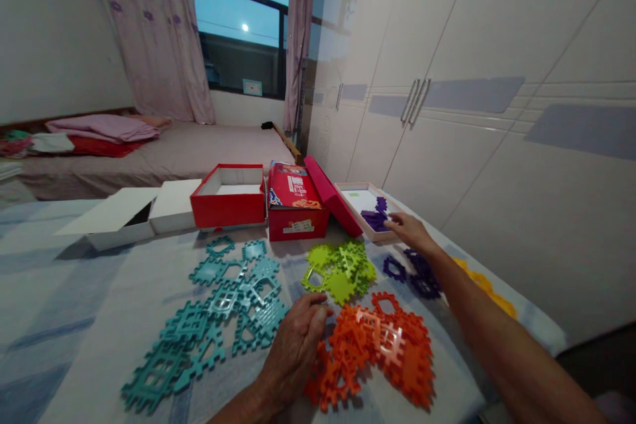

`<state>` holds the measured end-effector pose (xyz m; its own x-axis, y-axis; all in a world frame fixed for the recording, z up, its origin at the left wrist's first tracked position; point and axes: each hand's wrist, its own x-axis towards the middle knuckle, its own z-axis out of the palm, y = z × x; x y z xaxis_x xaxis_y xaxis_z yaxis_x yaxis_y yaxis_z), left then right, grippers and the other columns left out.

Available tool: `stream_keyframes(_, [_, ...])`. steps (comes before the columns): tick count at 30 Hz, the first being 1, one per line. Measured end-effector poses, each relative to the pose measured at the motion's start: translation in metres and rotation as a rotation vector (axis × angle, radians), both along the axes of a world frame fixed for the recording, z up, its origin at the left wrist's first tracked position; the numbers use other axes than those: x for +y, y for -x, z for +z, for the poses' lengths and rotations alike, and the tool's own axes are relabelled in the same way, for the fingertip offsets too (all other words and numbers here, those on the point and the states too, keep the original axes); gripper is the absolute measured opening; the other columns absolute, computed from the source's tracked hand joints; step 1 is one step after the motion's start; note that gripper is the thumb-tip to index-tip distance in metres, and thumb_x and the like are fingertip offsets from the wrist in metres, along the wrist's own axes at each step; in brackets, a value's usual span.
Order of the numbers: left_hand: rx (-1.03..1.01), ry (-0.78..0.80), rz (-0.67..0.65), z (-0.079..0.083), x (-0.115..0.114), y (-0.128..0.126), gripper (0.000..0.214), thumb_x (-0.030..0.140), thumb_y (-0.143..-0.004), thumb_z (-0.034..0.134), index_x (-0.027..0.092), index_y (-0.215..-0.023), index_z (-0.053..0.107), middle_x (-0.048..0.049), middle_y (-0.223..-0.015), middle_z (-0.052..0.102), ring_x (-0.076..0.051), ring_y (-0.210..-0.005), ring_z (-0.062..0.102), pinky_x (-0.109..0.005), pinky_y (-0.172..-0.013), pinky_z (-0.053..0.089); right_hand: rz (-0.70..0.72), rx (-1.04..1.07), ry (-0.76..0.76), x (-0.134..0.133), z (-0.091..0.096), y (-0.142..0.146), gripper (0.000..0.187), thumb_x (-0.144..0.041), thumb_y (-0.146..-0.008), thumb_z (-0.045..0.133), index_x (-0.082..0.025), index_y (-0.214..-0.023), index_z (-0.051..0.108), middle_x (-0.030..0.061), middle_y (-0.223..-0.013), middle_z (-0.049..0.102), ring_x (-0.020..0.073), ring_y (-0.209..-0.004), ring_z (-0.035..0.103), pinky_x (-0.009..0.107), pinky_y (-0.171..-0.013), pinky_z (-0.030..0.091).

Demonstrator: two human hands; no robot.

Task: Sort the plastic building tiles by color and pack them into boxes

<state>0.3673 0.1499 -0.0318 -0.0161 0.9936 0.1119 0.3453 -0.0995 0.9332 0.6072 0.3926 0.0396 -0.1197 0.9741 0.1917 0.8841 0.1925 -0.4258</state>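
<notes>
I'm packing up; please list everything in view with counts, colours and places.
Spread cloth: one, white and blue, foreground
Teal pieces: many, teal, centre left
Green pieces: many, lime, centre
Orange pieces: many, orange, front centre
Tray: one, pale, back right
Purple pieces: several, purple, in and before tray
Yellow pieces: several, yellow, right edge
Open box: one, red, behind teal pieces
Printed box: one, red, right of open box
Lid: one, crimson, beside printed box
White boxes: two, white, left of open box
Bed: one, pinkish, background
Folded cloths: several, pink and red, on bed
Window: one, dark-framed, background
Curtains: two, pink, beside window
Wardrobe: one, white, right
Left hand: one, bare, beside orange pieces
Right hand: one, bare, at tray
</notes>
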Motion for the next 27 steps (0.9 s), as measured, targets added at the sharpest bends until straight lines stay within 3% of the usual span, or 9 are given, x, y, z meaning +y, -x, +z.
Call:
stream_keyframes(4, [0.019,-0.01,-0.016,0.001,0.001,-0.001,0.044,0.042,-0.094,0.029,0.022,-0.092,0.068,-0.007,-0.121,0.058,-0.022,-0.116,0.049,-0.037,-0.104,0.036,0.185,-0.188,0.097,-0.047,-0.023,-0.016,0.04,-0.032,-0.073,0.062,-0.012,-0.107,0.068,0.013,-0.108,0.068,0.0261,-0.101,0.062,0.032,-0.09,0.044])
stream_keyframes(9, [0.029,-0.025,-0.026,-0.002,0.001,0.001,0.044,0.043,-0.094,0.029,0.022,-0.094,0.068,-0.0067,-0.121,0.057,-0.022,-0.116,0.05,-0.037,-0.103,0.036,0.206,-0.319,0.056,-0.072,-0.044,-0.01,0.04,-0.027,-0.075,0.056,-0.009,-0.11,0.066,0.0178,-0.108,0.064,0.0304,-0.103,0.059,0.038,-0.092,0.041])
stream_keyframes(12, [0.035,-0.03,-0.023,-0.003,0.001,0.001,0.046,0.043,-0.094,0.028,0.022,-0.093,0.068,-0.007,-0.122,0.057,-0.022,-0.117,0.05,-0.037,-0.104,0.036,0.216,-0.326,0.01,-0.075,-0.043,-0.008,0.042,-0.028,-0.079,0.051,-0.009,-0.115,0.063,0.0167,-0.11,0.063,0.027,-0.104,0.058,0.035,-0.094,0.039])
stream_keyframes(17, [0.029,-0.046,-0.01,-0.004,0.002,0.001,0.044,0.042,-0.094,0.03,0.022,-0.092,0.069,-0.0071,-0.121,0.059,-0.022,-0.116,0.05,-0.038,-0.104,0.036,0.082,-0.307,-0.17,-0.08,-0.015,-0.032,0.046,-0.036,-0.084,0.046,-0.011,-0.12,0.058,0.0146,-0.116,0.06,0.0247,-0.103,0.058,0.033,-0.09,0.042])
stream_keyframes(20, [0.023,-0.046,-0.013,-0.003,0.003,0.0,0.042,0.042,-0.094,0.031,0.022,-0.092,0.068,-0.0067,-0.12,0.059,-0.021,-0.114,0.051,-0.037,-0.103,0.037,0.005,-0.408,-0.053,-0.086,-0.003,-0.051,0.045,-0.039,-0.085,0.045,-0.011,-0.116,0.06,0.0154,-0.11,0.062,0.0255,-0.097,0.06,0.034,-0.087,0.043])
stream_keyframes(24, [0.043,-0.034,-0.028,-0.003,0.003,0.0,0.042,0.041,-0.094,0.029,0.023,-0.093,0.067,-0.0065,-0.121,0.057,-0.021,-0.115,0.05,-0.037,-0.103,0.036,0.004,-0.485,0.118,-0.102,-0.014,-0.056,0.044,-0.042,-0.086,0.043,-0.012,-0.112,0.063,0.0155,-0.108,0.062,0.0273,-0.1,0.059,0.035,-0.085,0.043])
stream_keyframes(27, [0.05,-0.035,-0.037,-0.003,0.002,0.0,0.042,0.041,-0.095,0.029,0.023,-0.094,0.067,-0.0062,-0.122,0.057,-0.021,-0.116,0.049,-0.037,-0.103,0.036,-0.014,-0.524,0.11,-0.113,-0.032,-0.047,0.042,-0.038,-0.088,0.041,-0.011,-0.113,0.062,0.0165,-0.109,0.062,0.0289,-0.1,0.059,0.037,-0.084,0.044])
